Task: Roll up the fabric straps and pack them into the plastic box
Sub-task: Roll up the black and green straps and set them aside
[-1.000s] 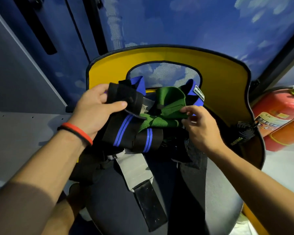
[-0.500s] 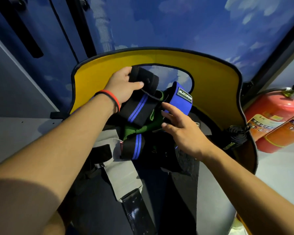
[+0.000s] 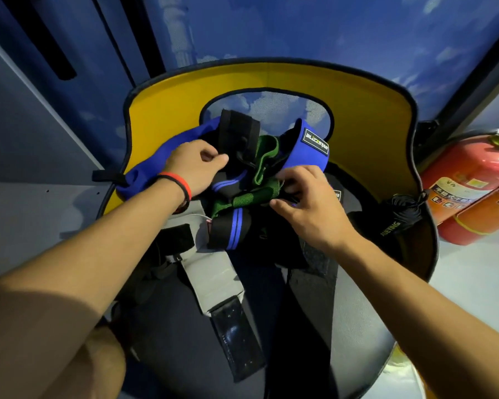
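Observation:
A tangled pile of fabric straps lies in front of a yellow curved panel. My left hand is over the pile's left side, its fingers curled and pinching the black strap with blue stripes just below its rolled black end. My right hand pinches the green strap near a small metal ring. A wide blue band with a label arches behind my right hand. Another blue band runs under my left wrist. A rolled black strap with blue stripes lies in front.
A grey strap with a black hook patch trails toward me over a dark seat. At the right, a coiled black cord with a lettered strap rests by the panel's edge. Two red fire extinguishers lie further right.
My left hand came down from the top of the black strap to the pile's left side. My right hand closed onto the green strap. A blue band now stretches out to the left.

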The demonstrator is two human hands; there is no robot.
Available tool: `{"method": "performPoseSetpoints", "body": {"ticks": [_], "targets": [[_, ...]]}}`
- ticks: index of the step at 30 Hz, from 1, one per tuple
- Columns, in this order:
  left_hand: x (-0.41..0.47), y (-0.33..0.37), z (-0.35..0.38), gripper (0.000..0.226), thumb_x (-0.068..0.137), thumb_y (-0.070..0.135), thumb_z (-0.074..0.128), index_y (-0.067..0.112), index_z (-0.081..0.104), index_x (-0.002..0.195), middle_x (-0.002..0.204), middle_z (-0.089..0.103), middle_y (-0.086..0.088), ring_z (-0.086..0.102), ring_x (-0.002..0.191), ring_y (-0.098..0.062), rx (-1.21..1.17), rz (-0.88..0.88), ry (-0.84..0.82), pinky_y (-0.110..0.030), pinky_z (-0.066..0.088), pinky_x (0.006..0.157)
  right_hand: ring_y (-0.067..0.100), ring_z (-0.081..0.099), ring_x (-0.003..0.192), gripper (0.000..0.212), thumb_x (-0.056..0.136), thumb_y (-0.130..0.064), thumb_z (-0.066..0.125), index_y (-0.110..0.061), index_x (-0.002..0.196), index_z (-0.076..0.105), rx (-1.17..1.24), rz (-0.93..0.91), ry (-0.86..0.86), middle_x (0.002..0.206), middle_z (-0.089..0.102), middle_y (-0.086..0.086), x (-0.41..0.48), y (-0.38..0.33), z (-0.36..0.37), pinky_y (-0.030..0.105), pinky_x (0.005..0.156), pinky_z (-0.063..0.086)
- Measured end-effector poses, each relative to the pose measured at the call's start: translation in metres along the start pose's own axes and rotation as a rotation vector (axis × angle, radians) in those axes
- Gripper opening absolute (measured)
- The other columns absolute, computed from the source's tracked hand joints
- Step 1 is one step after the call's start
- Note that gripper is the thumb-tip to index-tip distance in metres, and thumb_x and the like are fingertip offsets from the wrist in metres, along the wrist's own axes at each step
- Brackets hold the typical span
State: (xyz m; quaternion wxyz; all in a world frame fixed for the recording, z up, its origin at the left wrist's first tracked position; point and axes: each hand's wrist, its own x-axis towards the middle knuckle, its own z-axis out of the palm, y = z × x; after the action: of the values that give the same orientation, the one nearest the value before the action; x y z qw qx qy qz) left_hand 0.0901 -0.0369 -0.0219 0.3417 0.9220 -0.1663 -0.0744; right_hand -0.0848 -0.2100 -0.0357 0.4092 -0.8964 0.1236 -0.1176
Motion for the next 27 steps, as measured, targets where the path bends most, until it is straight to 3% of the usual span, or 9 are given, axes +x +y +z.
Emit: {"method": "performPoseSetpoints", "body": {"ticks": [2, 3, 5, 7, 10, 12, 17, 23, 27], "targets": [[-0.031, 0.006, -0.008, 0.012, 0.087, 0.035, 0.073, 0.023, 0.075, 0.091, 0.093, 0.070, 0.007, 0.064, 0.092, -0.014, 0.085, 0.141, -0.025, -0.028, 0.047, 0.079, 0.018, 0.057, 0.090, 0.016, 0.087, -0.030, 0.074, -0.021, 0.096, 0.063, -0.224, 0.025, 0.078, 0.104, 0.053, -0.002, -0.012, -0.006, -0.001, 0.039, 0.078, 0.052], [-0.047, 0.011, -0.009, 0.008, 0.087, 0.032, 0.074, 0.024, 0.076, 0.088, 0.091, 0.068, 0.008, 0.063, 0.089, -0.013, 0.112, 0.229, -0.049, -0.028, 0.046, 0.078, 0.021, 0.057, 0.086, 0.018, 0.087, -0.034, 0.072, -0.020, 0.090, 0.061, -0.338, 0.048, 0.042, 0.099, 0.052, -0.001, -0.018, -0.007, -0.001, 0.040, 0.072, 0.052], [-0.072, 0.019, -0.004, 0.009, 0.089, 0.028, 0.069, 0.027, 0.078, 0.090, 0.096, 0.070, 0.008, 0.063, 0.094, -0.012, 0.111, 0.441, -0.156, -0.029, 0.048, 0.085, 0.026, 0.058, 0.086, 0.029, 0.084, -0.041, 0.074, -0.019, 0.091, 0.058, -0.456, 0.109, -0.071, 0.101, 0.050, 0.001, -0.030, -0.009, 0.001, 0.039, 0.067, 0.051], [-0.087, 0.020, 0.009, 0.023, 0.092, 0.027, 0.058, 0.032, 0.074, 0.108, 0.111, 0.069, 0.011, 0.058, 0.113, -0.011, 0.185, 0.583, -0.309, -0.031, 0.042, 0.100, 0.028, 0.058, 0.088, 0.043, 0.078, -0.044, 0.080, -0.018, 0.103, 0.056, -0.447, 0.128, -0.105, 0.110, 0.046, 0.002, -0.042, -0.009, 0.003, 0.039, 0.068, 0.051], [-0.096, 0.008, 0.025, 0.047, 0.091, 0.027, 0.058, 0.043, 0.054, 0.134, 0.144, 0.047, 0.018, 0.028, 0.141, -0.010, 0.498, 0.594, -0.373, -0.039, 0.022, 0.113, 0.029, 0.059, 0.095, 0.064, 0.074, -0.040, 0.085, -0.018, 0.126, 0.053, -0.385, 0.133, -0.123, 0.120, 0.043, 0.002, -0.057, -0.007, 0.009, 0.042, 0.077, 0.053], [-0.094, -0.003, 0.027, 0.055, 0.085, 0.030, 0.067, 0.045, 0.049, 0.134, 0.151, 0.034, 0.020, 0.018, 0.144, -0.012, 0.650, 0.623, -0.359, -0.043, 0.018, 0.113, 0.029, 0.060, 0.098, 0.067, 0.075, -0.036, 0.086, -0.019, 0.131, 0.053, -0.380, 0.110, -0.114, 0.122, 0.044, 0.002, -0.063, -0.004, 0.013, 0.044, 0.080, 0.055], [-0.077, -0.009, 0.009, 0.035, 0.077, 0.022, 0.079, 0.035, 0.054, 0.097, 0.129, 0.053, 0.018, 0.039, 0.129, -0.015, 0.668, 0.624, -0.172, -0.039, 0.033, 0.097, 0.027, 0.058, 0.096, 0.066, 0.076, -0.020, 0.082, -0.024, 0.134, 0.050, -0.363, -0.003, -0.095, 0.118, 0.041, -0.001, -0.070, 0.009, 0.020, 0.045, 0.074, 0.056], [-0.060, -0.027, -0.006, 0.037, 0.073, 0.016, 0.080, 0.029, 0.049, 0.086, 0.119, 0.061, 0.015, 0.043, 0.123, -0.015, 0.618, 0.555, -0.129, -0.035, 0.032, 0.087, 0.027, 0.058, 0.098, 0.049, 0.088, -0.021, 0.074, -0.028, 0.131, 0.053, -0.369, -0.013, -0.067, 0.110, 0.051, -0.001, -0.067, 0.024, 0.029, 0.043, 0.077, 0.054], [-0.063, -0.029, -0.005, 0.032, 0.073, 0.021, 0.079, 0.031, 0.053, 0.088, 0.135, 0.052, 0.016, 0.032, 0.134, -0.017, 0.564, 0.534, -0.209, -0.041, 0.036, 0.095, 0.012, 0.054, 0.098, 0.046, 0.088, -0.023, 0.076, -0.026, 0.129, 0.055, -0.193, 0.016, -0.018, 0.119, 0.053, -0.005, -0.063, 0.026, 0.033, 0.034, 0.084, 0.051]]}}
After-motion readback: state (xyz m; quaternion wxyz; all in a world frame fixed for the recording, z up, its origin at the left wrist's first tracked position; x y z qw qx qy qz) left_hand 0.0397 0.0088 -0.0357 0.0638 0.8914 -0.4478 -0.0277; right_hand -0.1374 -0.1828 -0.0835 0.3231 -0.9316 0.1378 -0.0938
